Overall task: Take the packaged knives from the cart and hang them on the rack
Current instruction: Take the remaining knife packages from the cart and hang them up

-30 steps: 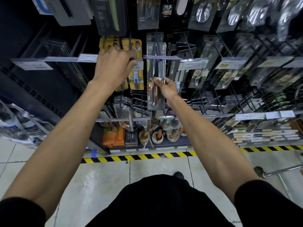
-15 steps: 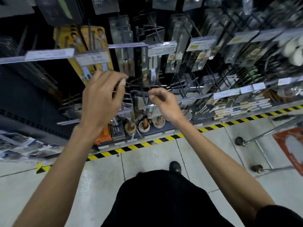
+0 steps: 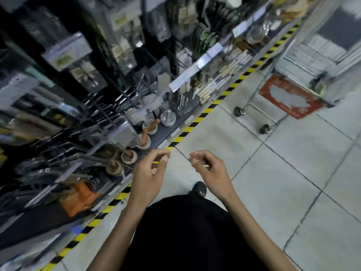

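Holding nothing, my left hand (image 3: 148,177) and right hand (image 3: 213,171) hang loosely curled, so I'd reach for the cart (image 3: 289,94) beyond my right, its knives unseen, and pinch one pack's top, rack (image 3: 117,85) at my left.

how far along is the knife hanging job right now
Done: packages hang on the rack, though blur hides which are knives. In hand: nothing; the left hand and right hand are empty, loosely curled above the floor. Left: probably fetching another pack from the cart at right, whose contents do not show.
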